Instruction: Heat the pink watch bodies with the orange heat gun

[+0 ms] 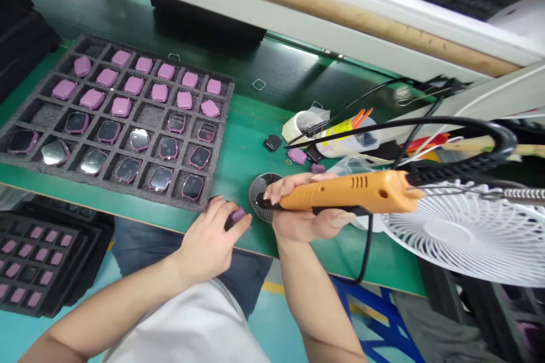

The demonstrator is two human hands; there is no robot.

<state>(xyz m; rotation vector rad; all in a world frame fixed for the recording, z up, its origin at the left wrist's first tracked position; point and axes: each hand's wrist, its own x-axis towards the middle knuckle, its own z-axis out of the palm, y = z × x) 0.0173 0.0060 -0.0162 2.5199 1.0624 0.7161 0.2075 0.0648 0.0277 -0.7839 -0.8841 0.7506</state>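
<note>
My left hand [215, 235] is closed around a small purple watch case [237, 216] at the bench's front edge. My right hand [304, 215] grips an orange electric screwdriver [340, 191] with a black front end and a cable at its rear. That front end is over a round, dark perforated dish [258, 188]; the tip itself is hard to make out. Left of my hands lies a grey foam tray [140, 106] with square pockets. Its far rows hold purple watch cases [159, 92], and the near rows hold watches with dark, shiny screens [128, 170].
Behind the screwdriver stand a white cup [298, 125] and a container with orange sticks [349, 139]. Loose watch parts [297, 155] lie near them. A white fan [464, 232] is at the right. Black cables [426, 123] arch over the bench. Stacked trays [34, 261] sit below left.
</note>
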